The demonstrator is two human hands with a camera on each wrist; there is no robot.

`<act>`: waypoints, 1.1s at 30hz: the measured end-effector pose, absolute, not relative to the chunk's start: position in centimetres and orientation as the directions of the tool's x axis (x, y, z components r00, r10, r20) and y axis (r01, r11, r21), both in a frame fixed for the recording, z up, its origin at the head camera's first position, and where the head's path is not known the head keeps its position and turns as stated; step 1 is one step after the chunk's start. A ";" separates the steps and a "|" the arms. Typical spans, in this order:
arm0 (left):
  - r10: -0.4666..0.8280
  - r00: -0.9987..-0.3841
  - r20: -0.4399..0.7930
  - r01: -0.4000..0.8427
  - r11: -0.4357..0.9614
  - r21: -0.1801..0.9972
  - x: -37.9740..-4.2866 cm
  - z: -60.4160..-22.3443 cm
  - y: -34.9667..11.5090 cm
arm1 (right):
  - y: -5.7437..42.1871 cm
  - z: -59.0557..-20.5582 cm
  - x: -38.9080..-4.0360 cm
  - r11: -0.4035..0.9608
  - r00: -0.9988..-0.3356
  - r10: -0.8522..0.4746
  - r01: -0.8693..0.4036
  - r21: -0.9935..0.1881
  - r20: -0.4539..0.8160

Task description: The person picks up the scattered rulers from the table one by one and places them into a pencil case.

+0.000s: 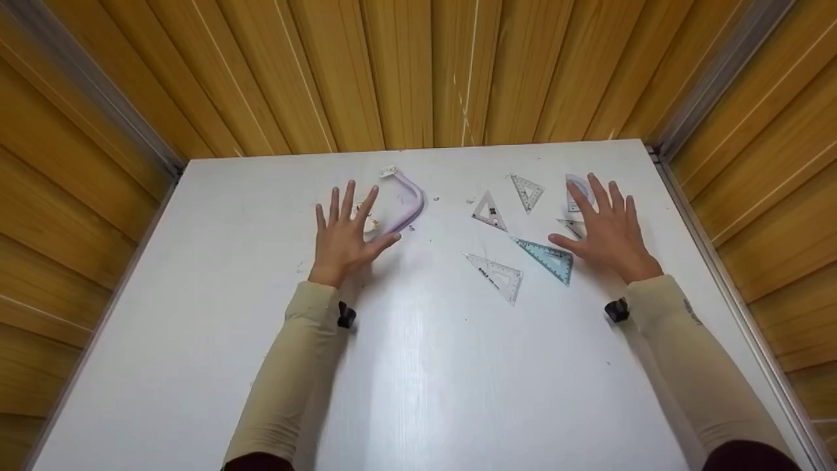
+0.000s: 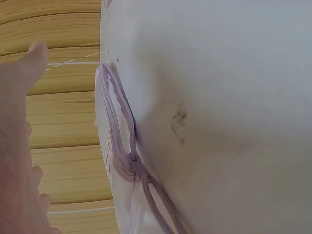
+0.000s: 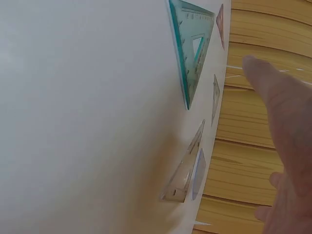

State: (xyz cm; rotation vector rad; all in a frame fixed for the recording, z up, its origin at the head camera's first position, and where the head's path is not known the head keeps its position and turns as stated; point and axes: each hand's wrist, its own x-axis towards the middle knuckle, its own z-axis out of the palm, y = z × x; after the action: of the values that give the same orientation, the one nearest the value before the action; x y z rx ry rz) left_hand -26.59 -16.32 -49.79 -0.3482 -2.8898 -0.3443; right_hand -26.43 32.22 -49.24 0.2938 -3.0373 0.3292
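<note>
My left hand (image 1: 341,247) is spread with straight fingers above a pouch with a lilac zip edge (image 1: 413,208), partly covering it. In the left wrist view the zip pull (image 2: 138,167) and strap of this see-through pouch show up close. My right hand (image 1: 611,237), fingers also spread, hovers at the right and holds nothing. Near its thumb lies a teal set square (image 1: 556,265). Another small set square (image 1: 571,226) and a clear protractor (image 1: 575,190) are partly hidden behind that hand.
Left of the teal one is a clear set square (image 1: 513,278). Farther back lie two more set squares, one with a black mark (image 1: 488,214) and a smaller one (image 1: 527,191). Wood-patterned walls (image 1: 399,72) enclose the white table (image 1: 405,379) at the back and sides.
</note>
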 end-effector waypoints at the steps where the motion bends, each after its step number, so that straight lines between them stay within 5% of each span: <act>1: 0.205 -0.953 0.224 0.253 0.944 0.212 -26.7 -49.7 -16.1 | 32.1 -49.2 -26.5 0.958 -0.979 -0.182 -0.197 -0.206 0.092; 21: 0.237 -0.967 0.098 0.254 0.940 0.230 -28.1 -48.4 -13.6 | 29.4 -47.7 -27.9 0.954 -0.983 -0.181 -0.185 -0.238 0.039; 33: 0.267 -0.962 0.066 0.275 0.938 0.213 -29.0 -48.2 -12.3 | 26.9 -47.4 -28.7 0.925 -0.990 -0.139 -0.130 -0.358 0.001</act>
State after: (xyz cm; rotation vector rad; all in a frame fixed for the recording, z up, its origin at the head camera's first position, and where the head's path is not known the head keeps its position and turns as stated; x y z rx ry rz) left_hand -28.96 -12.29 -48.15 -0.4270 -3.0569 -0.3443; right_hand -28.72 26.92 -47.42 0.2167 -3.1060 0.5749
